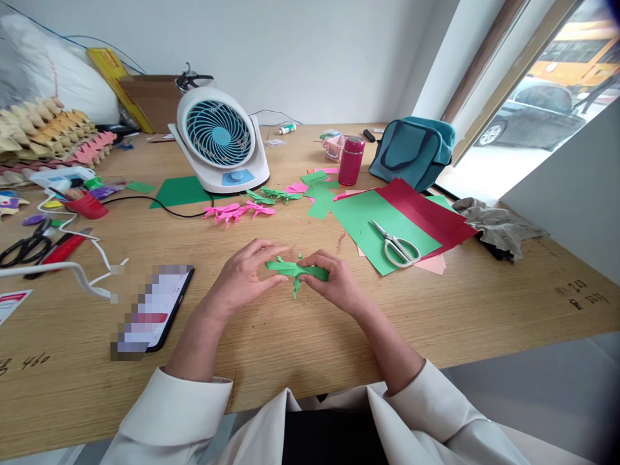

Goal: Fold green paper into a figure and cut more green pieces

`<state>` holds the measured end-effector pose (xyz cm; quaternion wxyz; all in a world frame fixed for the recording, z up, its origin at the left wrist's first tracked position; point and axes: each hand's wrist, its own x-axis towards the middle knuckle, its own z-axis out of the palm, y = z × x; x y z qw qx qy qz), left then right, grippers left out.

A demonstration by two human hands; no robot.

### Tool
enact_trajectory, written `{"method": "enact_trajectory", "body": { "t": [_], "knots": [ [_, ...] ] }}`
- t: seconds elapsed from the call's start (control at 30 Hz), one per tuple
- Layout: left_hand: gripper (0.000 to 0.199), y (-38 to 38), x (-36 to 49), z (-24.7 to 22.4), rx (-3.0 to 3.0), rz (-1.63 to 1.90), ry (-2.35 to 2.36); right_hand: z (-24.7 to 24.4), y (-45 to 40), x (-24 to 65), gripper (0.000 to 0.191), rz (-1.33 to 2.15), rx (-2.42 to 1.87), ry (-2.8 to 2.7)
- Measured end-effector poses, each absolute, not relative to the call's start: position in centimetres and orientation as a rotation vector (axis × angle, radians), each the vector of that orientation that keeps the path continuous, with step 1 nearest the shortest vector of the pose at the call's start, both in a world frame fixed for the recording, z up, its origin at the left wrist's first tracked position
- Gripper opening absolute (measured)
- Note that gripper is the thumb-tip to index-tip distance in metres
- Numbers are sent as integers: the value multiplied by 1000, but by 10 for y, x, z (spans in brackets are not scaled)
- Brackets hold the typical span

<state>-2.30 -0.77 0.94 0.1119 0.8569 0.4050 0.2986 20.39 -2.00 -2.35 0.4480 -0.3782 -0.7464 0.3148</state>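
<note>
A small green folded-paper lizard [285, 267] with thin cut legs lies between my two hands, just above the wooden table. My left hand [245, 274] curves round its left end, fingertips above and thumb below, with the pointed tip showing between them. Thumb and fingers of my right hand [334, 276] pinch its middle and right part. Beyond my hands sit several pink paper lizards [227, 212] and several green ones [274, 195] of the same kind. White-handled scissors [400, 245] rest on a green paper sheet [363, 223] to the right.
At the back stand a white fan [220, 135], a red thermos [351, 161] and a blue bag [411, 152]. Red paper [426, 216] overlaps the green sheet. A phone [157, 310] lies left of my forearm, with black scissors [29, 245] and a white cable [80, 274] farther left.
</note>
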Motion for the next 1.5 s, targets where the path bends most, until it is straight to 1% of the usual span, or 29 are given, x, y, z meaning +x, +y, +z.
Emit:
{"method": "enact_trajectory", "body": {
  "t": [0.07,0.2,0.27,0.67,1.17,1.5],
  "knots": [
    [44,-8,-21,8,2461,868,1158,-23,-20,204,18,764,-952,-1841],
    [26,-6,-17,4,2358,922,1001,-24,-19,204,18,751,-954,-1837],
    [23,-6,-16,2,2300,927,981,-24,-19,204,18,765,-938,-1837],
    [27,-5,-18,0,2193,867,1020,-23,-18,205,16,1008,-1006,-1778],
    [27,-10,-20,5,2113,753,1069,-29,-16,207,19,933,-891,-1870],
    [25,-10,-20,5,2199,796,1030,-24,-17,208,17,926,-907,-1874]
  ]
}}
